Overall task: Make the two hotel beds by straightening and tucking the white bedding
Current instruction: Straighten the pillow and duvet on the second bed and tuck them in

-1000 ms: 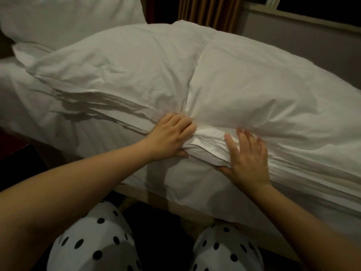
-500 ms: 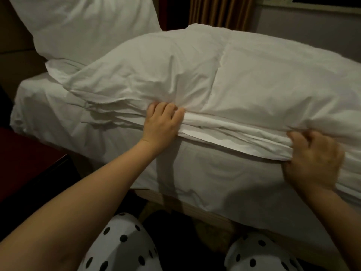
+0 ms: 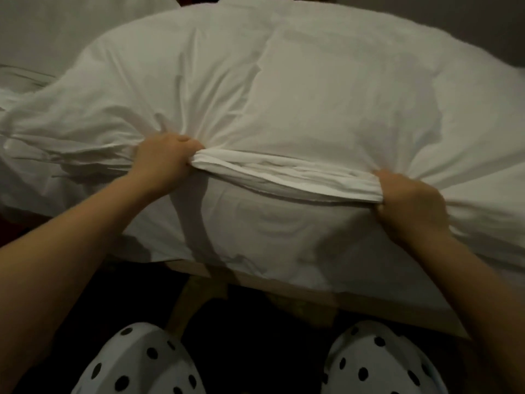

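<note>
A puffy white duvet (image 3: pixel 298 89) covers the bed in front of me, its bunched folded edge (image 3: pixel 284 173) running along the mattress side. My left hand (image 3: pixel 163 163) grips that edge at its left end, fingers curled into the cloth. My right hand (image 3: pixel 409 203) grips the same edge further right, knuckles up, fingertips hidden in the fabric. Between my hands the edge is pulled into a taut band. Below it the white sheet (image 3: pixel 270 237) hangs over the mattress side.
A white pillow (image 3: pixel 71 29) lies at the top left by the head of the bed. The pale wooden bed frame (image 3: pixel 326 300) runs below the sheet. My knees in white polka-dot trousers (image 3: pixel 136 365) are close to the frame, above dark floor.
My right hand slid right along the duvet edge and closed on it. My left hand went from lying on the edge to gripping it. The view came closer to the bed.
</note>
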`<act>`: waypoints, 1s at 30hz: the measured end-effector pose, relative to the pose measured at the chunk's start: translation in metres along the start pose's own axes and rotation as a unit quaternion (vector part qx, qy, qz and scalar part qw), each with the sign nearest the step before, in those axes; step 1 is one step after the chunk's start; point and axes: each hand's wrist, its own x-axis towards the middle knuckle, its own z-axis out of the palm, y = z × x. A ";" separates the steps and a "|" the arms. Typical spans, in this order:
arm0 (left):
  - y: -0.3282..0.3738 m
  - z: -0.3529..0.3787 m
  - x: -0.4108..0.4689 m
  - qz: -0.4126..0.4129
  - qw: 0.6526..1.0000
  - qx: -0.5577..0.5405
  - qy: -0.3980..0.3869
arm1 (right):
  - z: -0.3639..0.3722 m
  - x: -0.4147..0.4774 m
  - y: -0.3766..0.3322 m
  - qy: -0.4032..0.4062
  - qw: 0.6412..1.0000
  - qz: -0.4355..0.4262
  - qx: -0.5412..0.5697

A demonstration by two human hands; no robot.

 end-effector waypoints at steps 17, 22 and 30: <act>0.034 -0.195 0.023 -0.005 0.934 -0.017 -0.357 | -0.227 0.039 0.006 -0.333 0.937 0.086 0.063; 0.016 -0.265 0.008 -0.016 0.909 -0.045 -0.413 | -0.302 0.029 -0.022 -0.396 0.908 0.098 0.092; 0.008 -0.343 0.001 0.020 0.923 -0.019 -0.385 | -0.371 0.013 -0.032 -0.361 0.922 0.110 0.082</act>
